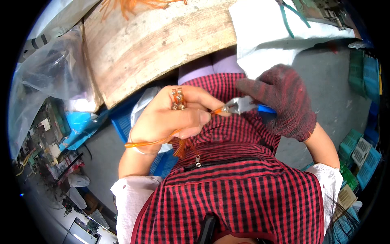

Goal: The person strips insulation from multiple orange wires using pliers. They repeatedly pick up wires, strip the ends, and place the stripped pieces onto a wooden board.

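Note:
My bare left hand pinches a thin orange cord or wire, whose one end trails past the wrist. Several small metal end pieces on orange strands stick up between its fingers. Below the palm hangs a bunch of orange ends. In a dark red and black knit glove, my right hand grips blue-handled pliers. The plier jaws meet a small metal piece at the cord's tip, beside my left fingertips. Most of the handles are hidden in the glove. Both hands are above the checked apron.
Ahead is a worn wooden board with loose orange cords on it. Green-handled pliers lie on white sheeting at the right. Clear plastic covers the left side. Baskets stand along the right; a blue crate sits below the board.

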### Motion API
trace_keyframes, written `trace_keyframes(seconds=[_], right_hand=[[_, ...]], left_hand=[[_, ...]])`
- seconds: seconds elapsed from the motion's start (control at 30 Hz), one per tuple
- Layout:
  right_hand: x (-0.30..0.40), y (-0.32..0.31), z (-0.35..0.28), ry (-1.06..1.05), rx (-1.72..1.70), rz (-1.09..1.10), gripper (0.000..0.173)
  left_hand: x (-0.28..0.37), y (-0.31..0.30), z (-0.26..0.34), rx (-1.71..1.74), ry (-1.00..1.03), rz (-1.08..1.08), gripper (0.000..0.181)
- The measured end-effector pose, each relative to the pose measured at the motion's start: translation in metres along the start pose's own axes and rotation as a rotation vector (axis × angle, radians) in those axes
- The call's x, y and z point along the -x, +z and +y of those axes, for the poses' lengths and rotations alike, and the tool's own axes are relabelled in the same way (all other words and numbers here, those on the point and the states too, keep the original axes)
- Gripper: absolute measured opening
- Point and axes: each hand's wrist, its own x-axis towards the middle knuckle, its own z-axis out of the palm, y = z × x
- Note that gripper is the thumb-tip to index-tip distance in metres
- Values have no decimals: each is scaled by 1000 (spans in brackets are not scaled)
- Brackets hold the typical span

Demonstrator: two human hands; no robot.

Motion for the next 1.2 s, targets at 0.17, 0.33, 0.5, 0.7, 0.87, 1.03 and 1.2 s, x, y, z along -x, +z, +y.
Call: trace_keyframes(seconds=[0.17,0.33,0.5,0.7,0.87,1.03,1.2], right_hand=[[-8,-16,-4,-103,344,-107,50],[13,1,8,13,-241,-63,45],[31,16,0,391,-274,84,51],[28,21,-10,280,-273,15,54],[57,41,-1,690,-808,29,53],[50,55,13,855,-1101,-193,70],[7,77,12,794,-1837,-97,55]], left_hand=[[-2,-3,-6,-52,-26,18,28],[7,8,-18,128,9,-239,21],[-42,-45,56,-1352,819,228,15],[-108,-144,76,-2219,790,627,24],[-98,-96,30,-2012,967,736,18],[-43,-57,55,-1200,1355,909,17],[-8,-13,15,-428,732,470,19]])
